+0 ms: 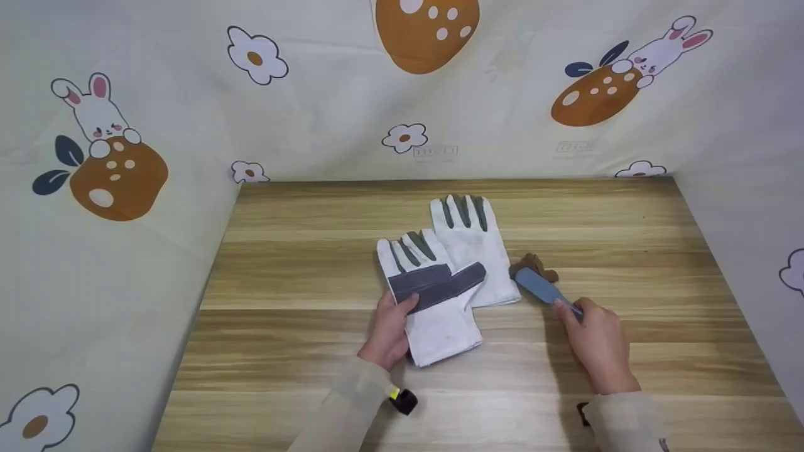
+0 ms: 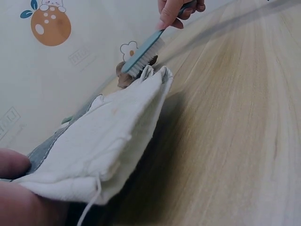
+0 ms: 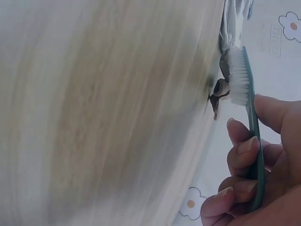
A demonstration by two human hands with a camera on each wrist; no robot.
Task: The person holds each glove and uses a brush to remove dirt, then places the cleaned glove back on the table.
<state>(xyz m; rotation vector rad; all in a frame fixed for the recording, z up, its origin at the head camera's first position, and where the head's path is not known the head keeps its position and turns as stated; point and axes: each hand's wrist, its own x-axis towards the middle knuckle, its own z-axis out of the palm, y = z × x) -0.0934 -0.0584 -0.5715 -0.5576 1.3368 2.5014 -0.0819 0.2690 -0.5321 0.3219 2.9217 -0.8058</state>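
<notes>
Brush is being gripped by the handle in the right hand, fingers curling round it. Its bristles are facing a brown object (its identity is not showing clearly) just beside the cuff of the rear glove; whether they are touching either, I cannot tell. Left hand is pinching the front glove along one side, thumb lying over its dark patch. Front glove is partly overlapping the rear glove, the pair occupying the middle of the table. In the left wrist view its cuff is appearing raised, and a loose thread is hanging from it.

Progress, as judged: setting out is looking complete, since both gloves are lying within reach, one is being steadied and the brush is in hand. Brushing of the front glove is probably remaining, the bristles standing apart from it in the head view. Whether either glove is already carrying brushed areas, the pictures are not establishing.
</notes>
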